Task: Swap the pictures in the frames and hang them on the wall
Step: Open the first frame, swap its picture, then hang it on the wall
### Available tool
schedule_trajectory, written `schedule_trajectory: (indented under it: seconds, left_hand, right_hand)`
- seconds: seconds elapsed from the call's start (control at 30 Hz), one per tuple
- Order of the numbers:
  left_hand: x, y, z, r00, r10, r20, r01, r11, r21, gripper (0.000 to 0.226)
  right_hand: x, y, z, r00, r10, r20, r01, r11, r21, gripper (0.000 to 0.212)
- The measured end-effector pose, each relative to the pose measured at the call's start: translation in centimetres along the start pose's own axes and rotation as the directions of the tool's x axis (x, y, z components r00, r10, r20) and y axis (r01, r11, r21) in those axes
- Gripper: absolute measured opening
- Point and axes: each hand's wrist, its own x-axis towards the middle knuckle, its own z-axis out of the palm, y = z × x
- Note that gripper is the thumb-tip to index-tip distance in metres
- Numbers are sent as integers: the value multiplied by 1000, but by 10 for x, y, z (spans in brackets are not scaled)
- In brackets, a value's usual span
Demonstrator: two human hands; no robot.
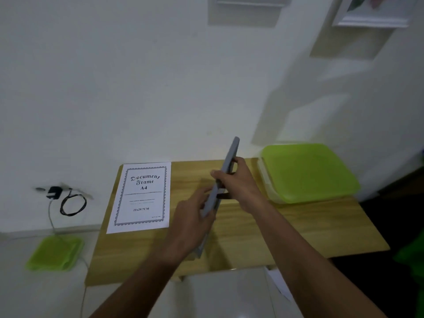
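- Grey frame (pixel 230 156): centre of picture, held edge-on above the table (pixel 298 230), tilted, top end leaning toward the upper right. Only its edge shows; its contents cannot be told.
- Left hand (pixel 190 216): grips the frame's lower part, fingers curled round the edge.
- Right hand (pixel 236 180): grips the upper part, thumb on the left face, fingers wrapped behind.
- Sheet (pixel 142 196): printed "Document Frame A4", lies flat on the table's left end, left of the hands.
- Green box (pixel 307 171): on the table's right end, against the wall.
- White frame (pixel 376 12): on the wall, upper right, cut off by the picture edge.
- Second frame (pixel 250 1): top centre, only its bottom edge showing.
- Green lid (pixel 55 252): on the floor, lower left.
- Charger (pixel 54 192): on the wall at left, with a looped cable.
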Motion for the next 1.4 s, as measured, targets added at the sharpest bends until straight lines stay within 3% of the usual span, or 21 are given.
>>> schedule_trajectory:
  seconds: [0.1, 0.2, 0.3, 0.4, 0.5, 0.57, 0.67, 0.73, 0.9, 1.07, 1.23, 1.4]
  left_hand:
    - [-8, 10, 26, 999, 22, 40, -21, 999, -37, 53]
    - [-3, 8, 48, 1000, 9, 14, -9, 999, -33, 41]
    - [22, -23, 55, 989, -94, -111, 104, 991, 89, 40]
    - [55, -61, 49, 931, -303, -204, 341, 920, 192, 60]
    - [71, -81, 42, 840, -542, -30, 543, 840, 5, 66]
    - [74, -88, 40, 807, -578, 119, 590, 789, -171, 62]
    - [75, -103, 39, 836, -525, 158, 548, 807, -221, 65]
    - [75, -116, 39, 842, -512, 166, 538, 812, -225, 76]
    - [79, -149, 44, 873, -467, 138, 473, 881, -7, 79]
    - [90, -169, 61, 933, -357, 50, 339, 916, 216, 70]
    - [103, -193, 76, 909, -409, 77, 377, 888, 265, 71]
    - [115, -201, 81, 891, -454, 1, 385, 757, 528, 72]
  right_hand:
    - [0, 8, -16, 992, -36, -118, 20, 991, -133, 58]
    - [4, 17, -40, 990, -73, -124, 54, 987, -150, 65]
    - [14, 22, -70, 996, -56, -70, 48, 993, -108, 64]
    - [27, 33, -91, 1000, -17, -16, 17, 998, -56, 66]
    - [39, 50, -104, 998, 48, 35, -49, 998, 26, 70]
    - [49, 63, -107, 994, 102, 50, -105, 992, 70, 72]
    - [66, 81, -107, 988, 139, 64, -142, 988, 52, 72]
    - [74, 92, -103, 987, 145, 65, -142, 988, -52, 74]
    - [101, 130, -89, 984, 174, 35, -161, 957, -240, 50]
    - [117, 166, -75, 994, 88, -64, -106, 923, -369, 49]
    - [129, 174, -71, 996, 18, -90, -60, 871, -487, 49]
    - [143, 194, -75, 995, 45, -85, -92, 700, -708, 51]
